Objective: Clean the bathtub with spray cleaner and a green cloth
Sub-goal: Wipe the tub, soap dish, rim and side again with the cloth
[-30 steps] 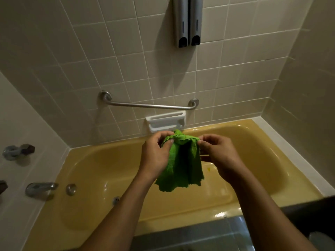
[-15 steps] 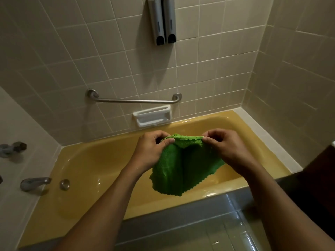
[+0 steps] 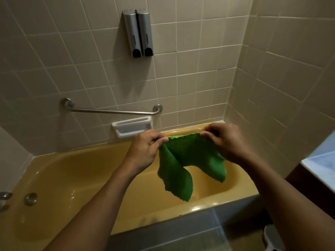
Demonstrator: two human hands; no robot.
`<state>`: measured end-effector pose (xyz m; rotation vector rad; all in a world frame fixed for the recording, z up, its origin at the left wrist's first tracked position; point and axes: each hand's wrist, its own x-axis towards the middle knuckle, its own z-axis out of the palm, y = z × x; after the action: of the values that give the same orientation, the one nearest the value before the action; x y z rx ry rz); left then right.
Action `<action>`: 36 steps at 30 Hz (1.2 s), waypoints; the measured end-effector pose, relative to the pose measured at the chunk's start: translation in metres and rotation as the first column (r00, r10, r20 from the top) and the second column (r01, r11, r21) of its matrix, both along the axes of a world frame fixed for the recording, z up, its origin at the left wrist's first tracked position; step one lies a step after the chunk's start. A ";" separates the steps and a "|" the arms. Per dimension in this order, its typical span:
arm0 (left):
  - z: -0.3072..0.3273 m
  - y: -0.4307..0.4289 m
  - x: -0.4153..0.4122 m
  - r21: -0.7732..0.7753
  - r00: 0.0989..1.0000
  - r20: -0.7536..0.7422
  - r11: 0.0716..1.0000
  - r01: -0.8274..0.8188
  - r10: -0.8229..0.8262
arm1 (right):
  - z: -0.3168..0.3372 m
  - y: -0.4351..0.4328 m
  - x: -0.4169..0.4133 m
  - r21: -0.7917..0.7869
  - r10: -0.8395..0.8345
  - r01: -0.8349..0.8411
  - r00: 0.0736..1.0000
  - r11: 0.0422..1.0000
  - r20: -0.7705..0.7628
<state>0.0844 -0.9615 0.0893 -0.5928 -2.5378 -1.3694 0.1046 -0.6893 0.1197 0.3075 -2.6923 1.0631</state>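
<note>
Two grips pinch the cloth's [image 3: 183, 160] top edge: my left grip [image 3: 145, 151] holds one corner, my right grip [image 3: 226, 142] the other, with the edge stretched between them. The cloth hangs free below them in two lobes, over the tub [image 3: 72, 178]. Below and left of the grips the basin lies open. On the wall beyond the left grip are a soap dish [image 3: 131, 126] and a rail [image 3: 112, 111]. A counter [image 3: 322, 160] stands well right of the right grip.
</note>
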 end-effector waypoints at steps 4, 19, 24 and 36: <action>0.002 0.011 -0.026 -0.023 1.000 -0.004 1.000 0.016 -0.016 | 0.006 0.013 -0.040 0.029 0.059 -0.061 0.996 0.998 0.059; 0.031 0.035 -0.138 -0.202 0.998 -0.003 0.977 0.060 -0.062 | 0.008 0.067 -0.137 0.278 0.201 -0.255 0.957 0.926 0.208; 0.035 0.073 -0.154 -0.091 0.989 0.141 0.994 0.059 -0.046 | 0.002 0.107 -0.171 0.122 0.041 -0.023 0.989 0.992 -0.145; 0.003 0.180 -0.183 0.015 0.949 0.310 0.998 -0.057 0.050 | -0.012 0.216 -0.240 0.136 0.092 -0.071 0.984 0.988 -0.154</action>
<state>-0.0984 -0.7815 0.0921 -0.3212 -2.7471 -1.5809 -0.1354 -0.4736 0.1081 0.5080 -2.6283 0.8453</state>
